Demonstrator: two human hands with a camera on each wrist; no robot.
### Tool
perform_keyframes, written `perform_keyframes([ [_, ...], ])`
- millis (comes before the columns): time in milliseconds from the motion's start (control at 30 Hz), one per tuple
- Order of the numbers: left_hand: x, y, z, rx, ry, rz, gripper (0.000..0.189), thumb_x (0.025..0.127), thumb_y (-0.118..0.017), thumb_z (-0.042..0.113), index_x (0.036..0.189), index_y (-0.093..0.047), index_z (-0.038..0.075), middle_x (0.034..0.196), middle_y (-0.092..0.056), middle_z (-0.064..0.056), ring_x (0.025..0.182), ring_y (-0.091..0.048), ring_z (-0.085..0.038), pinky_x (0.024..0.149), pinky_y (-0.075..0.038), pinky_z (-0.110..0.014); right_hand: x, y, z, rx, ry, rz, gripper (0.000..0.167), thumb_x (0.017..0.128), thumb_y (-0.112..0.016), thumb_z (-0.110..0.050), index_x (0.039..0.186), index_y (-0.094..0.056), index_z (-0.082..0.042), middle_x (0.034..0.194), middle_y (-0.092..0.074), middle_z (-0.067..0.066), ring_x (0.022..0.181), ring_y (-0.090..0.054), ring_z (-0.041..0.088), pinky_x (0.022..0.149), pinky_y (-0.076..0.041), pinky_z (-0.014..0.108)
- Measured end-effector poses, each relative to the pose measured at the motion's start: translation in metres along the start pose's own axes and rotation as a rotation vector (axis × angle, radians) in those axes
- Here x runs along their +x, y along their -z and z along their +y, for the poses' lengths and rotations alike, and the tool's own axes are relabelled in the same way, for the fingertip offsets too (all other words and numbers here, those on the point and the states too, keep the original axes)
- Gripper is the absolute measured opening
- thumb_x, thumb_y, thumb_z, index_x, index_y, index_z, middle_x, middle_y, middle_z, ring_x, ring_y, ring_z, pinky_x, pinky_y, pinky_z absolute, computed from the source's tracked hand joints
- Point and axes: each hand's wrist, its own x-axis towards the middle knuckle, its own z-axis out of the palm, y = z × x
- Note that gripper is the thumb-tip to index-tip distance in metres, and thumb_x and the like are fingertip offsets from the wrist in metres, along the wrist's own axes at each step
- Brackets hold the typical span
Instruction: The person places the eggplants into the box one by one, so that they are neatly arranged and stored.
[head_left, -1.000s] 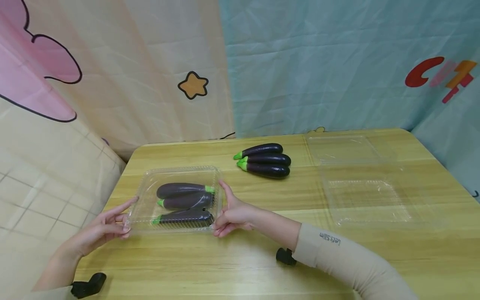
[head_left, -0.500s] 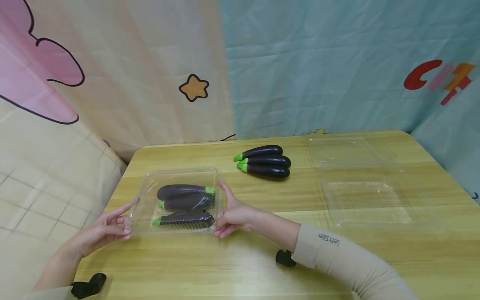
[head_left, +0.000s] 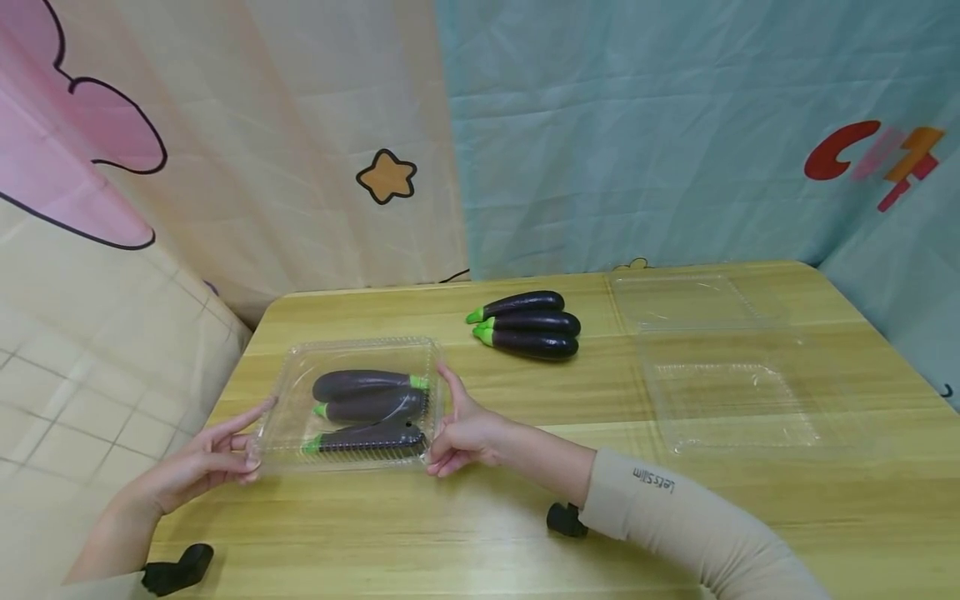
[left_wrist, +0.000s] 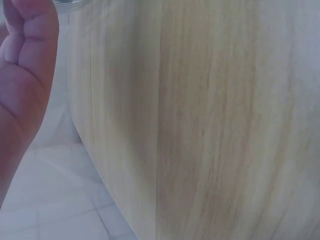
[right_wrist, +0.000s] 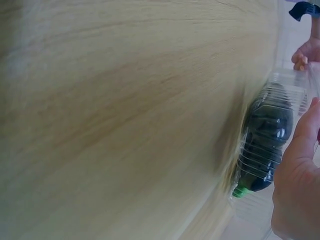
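A closed clear plastic clamshell container (head_left: 292,367) with three eggplants (head_left: 367,408) inside is at the left of the table, its lid over them. My left hand (head_left: 213,458) grips its left side, thumb at the near corner and index finger stretched along the side edge. At the opposite side my right hand (head_left: 468,433) holds the near right corner, its index finger pointing up along the edge. In the right wrist view the ribbed wall of the container (right_wrist: 260,150) shows close to the table, with dark eggplants behind it. The left wrist view catches mostly bare wood beside the left hand (left_wrist: 25,75).
Three more eggplants (head_left: 532,325) with green stems lie side by side at the back middle of the wooden table (head_left: 420,533). A second clear container (head_left: 720,450) lies opened flat on the right. Printed curtains (head_left: 637,150) hang behind the table.
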Motion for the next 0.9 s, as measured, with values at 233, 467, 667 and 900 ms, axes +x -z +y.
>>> perform_keyframes([
  [233, -0.008, -0.006, 0.01, 0.173, 0.123, 0.036, 0.078, 0.094, -0.031, -0.013, 0.149, -0.009, 0.038, 0.094, -0.055, 0.004, 0.085, -0.055, -0.009, 0.083, -0.047, -0.032, 0.0, 0.001, 0.002, 0.005, -0.003, -0.069, 0.121, 0.07, -0.053, 0.027, 0.145, 0.009, -0.045, 0.069, -0.055, 0.017, 0.05, -0.059, 0.02, 0.046, -0.052, 0.027],
  [467, -0.008, -0.01, 0.013, 0.33, 0.171, 0.122, 0.078, 0.095, -0.038, -0.009, 0.15, -0.005, 0.035, 0.097, -0.056, 0.003, 0.091, -0.056, -0.008, 0.085, -0.048, -0.031, 0.0, 0.006, 0.003, 0.037, 0.004, -0.096, 0.117, 0.074, -0.054, 0.025, 0.145, 0.008, -0.044, 0.07, -0.058, 0.017, 0.053, -0.061, 0.021, 0.049, -0.052, 0.027],
  [667, -0.008, -0.012, 0.015, 0.398, 0.137, 0.137, 0.077, 0.093, -0.041, -0.01, 0.151, -0.005, 0.025, 0.104, -0.055, -0.002, 0.094, -0.057, -0.009, 0.086, -0.048, -0.03, -0.002, 0.016, -0.003, -0.007, 0.006, -0.094, 0.114, 0.074, -0.058, 0.022, 0.148, 0.001, -0.041, 0.076, -0.063, 0.019, 0.054, -0.061, 0.02, 0.049, -0.052, 0.028],
  [900, -0.011, -0.018, 0.026, 0.614, 0.199, 0.245, 0.069, 0.096, -0.043, -0.003, 0.151, -0.006, 0.014, 0.115, -0.049, -0.019, 0.099, -0.059, -0.018, 0.085, -0.048, -0.027, -0.006, 0.033, -0.013, -0.094, 0.043, -0.036, 0.103, 0.074, -0.062, 0.018, 0.15, -0.01, -0.029, 0.099, -0.06, 0.022, 0.073, -0.063, 0.023, 0.062, -0.055, 0.037],
])
